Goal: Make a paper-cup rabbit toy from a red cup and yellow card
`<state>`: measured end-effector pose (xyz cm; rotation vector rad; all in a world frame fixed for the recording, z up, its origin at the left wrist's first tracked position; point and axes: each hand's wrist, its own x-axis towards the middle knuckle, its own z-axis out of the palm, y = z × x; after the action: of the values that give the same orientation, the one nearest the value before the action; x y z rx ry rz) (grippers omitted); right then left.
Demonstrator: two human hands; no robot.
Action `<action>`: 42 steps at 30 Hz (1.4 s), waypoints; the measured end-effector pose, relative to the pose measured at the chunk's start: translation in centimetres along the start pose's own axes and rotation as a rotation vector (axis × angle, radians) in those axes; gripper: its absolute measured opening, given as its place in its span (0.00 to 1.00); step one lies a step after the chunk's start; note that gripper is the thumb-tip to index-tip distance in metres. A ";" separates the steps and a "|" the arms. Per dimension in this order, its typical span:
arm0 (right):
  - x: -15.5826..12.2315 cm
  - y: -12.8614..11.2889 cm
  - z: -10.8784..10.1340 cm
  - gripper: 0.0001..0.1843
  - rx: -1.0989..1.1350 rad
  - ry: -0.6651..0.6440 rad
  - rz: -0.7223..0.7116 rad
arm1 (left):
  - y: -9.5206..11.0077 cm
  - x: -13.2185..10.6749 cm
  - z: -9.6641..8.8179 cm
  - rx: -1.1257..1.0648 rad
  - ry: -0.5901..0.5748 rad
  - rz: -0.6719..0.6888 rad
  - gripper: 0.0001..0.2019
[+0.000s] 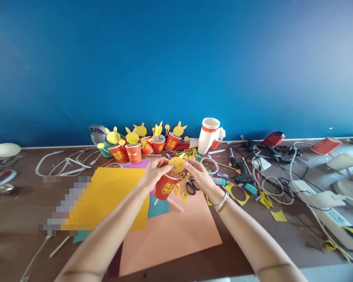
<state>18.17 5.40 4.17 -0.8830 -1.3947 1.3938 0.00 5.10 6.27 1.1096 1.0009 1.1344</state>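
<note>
While your left hand [155, 175] and right hand [199, 177] pinched a yellow paper disc [177, 165], a red paper cup [165, 187] seemingly tilted just below.

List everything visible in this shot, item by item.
wall: one, blue, behind the table
table: one, brown, under everything
eared cups: about five, red with yellow ears, back by the wall
white cups: one stack, white and red, right of the eared cups
card sheets: two large, yellow and peach, centre
scissors: one pair, black handles, by the right hand
power strip: one, white, far right
held cup: one, red, in the hands
disc: one, yellow, at the held cup's top
left hand: on the held cup and disc
right hand: at the disc, bracelet on its wrist
</note>
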 end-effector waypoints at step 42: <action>-0.5 0.9 0.2 0.07 -1.100 -0.227 0.011 | -1.5 1.7 -1.9 1.008 0.061 0.476 0.07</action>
<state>17.96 4.97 3.25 -1.4182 -2.3825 0.6506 -1.32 6.97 4.37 2.2121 1.4580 1.0199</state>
